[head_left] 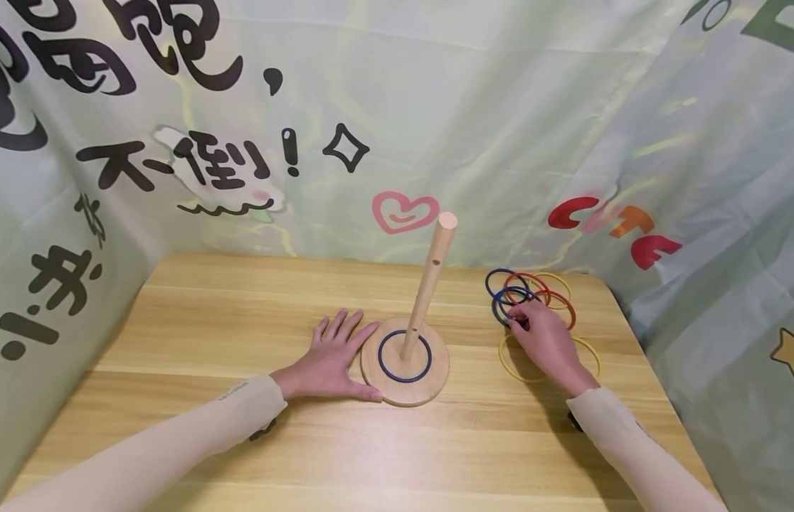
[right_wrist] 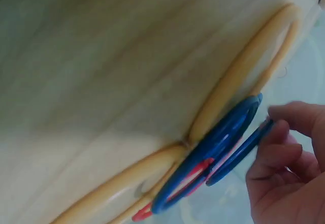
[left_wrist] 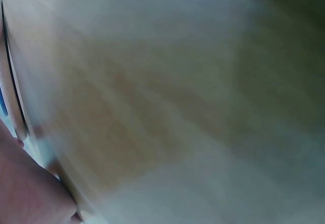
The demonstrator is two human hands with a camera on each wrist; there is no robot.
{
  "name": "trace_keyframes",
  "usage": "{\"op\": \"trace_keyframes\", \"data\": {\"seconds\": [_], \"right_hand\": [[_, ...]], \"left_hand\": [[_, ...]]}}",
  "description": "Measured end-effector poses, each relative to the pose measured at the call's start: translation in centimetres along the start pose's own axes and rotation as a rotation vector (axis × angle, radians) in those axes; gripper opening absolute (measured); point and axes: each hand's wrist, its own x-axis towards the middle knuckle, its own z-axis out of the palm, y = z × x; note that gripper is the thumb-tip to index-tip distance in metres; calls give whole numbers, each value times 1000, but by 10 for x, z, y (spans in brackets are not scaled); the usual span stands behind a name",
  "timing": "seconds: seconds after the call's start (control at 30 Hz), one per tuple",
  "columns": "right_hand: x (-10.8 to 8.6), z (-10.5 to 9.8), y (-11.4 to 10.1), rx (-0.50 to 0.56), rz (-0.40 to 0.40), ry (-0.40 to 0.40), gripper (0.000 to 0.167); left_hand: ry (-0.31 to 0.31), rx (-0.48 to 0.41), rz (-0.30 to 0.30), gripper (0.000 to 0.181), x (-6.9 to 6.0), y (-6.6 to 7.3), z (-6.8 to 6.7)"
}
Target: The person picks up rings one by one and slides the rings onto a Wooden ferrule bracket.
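Note:
A round wooden base (head_left: 375,370) with an upright peg (head_left: 425,291) stands mid-table, and a blue ring (head_left: 405,381) lies on it around the peg's foot. Fingers spread, my left hand (head_left: 329,364) rests on the table with thumb and index finger at the base's left edge. At the right, my right hand (head_left: 549,343) pinches a blue ring (right_wrist: 236,159) between thumb and fingertips, its far part hanging over the pile in the right wrist view. Beneath it lie another blue ring (right_wrist: 172,203), red rings (head_left: 573,313) and yellow rings.
The ring pile spreads near the table's back right corner, with a yellow ring (head_left: 597,355) lying nearest, partly under the right wrist. A printed curtain (head_left: 499,128) hangs behind the table (head_left: 243,306) and along both sides.

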Motion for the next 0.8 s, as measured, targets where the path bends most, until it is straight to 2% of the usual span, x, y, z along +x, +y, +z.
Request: {"op": "trace_keyframes", "data": {"seconds": [0.17, 0.3, 0.4, 0.57, 0.8], "right_hand": [[-5, -5, -3, 19, -116, 223, 16], [-6, -10, -8, 41, -195, 334, 20], [-8, -14, -12, 31, -240, 359, 21], [-12, -23, -22, 33, -321, 350, 23], [-22, -39, -46, 127, -367, 344, 34]], "left_hand": [[-9, -6, -3, 131, 0, 2, -2], [-12, -10, -4, 131, -1, 5, -6], [-3, -1, 1, 130, -1, 6, -6], [-8, 9, 8, 129, -1, 5, -5], [-14, 6, -2, 130, -1, 4, -4]]}}
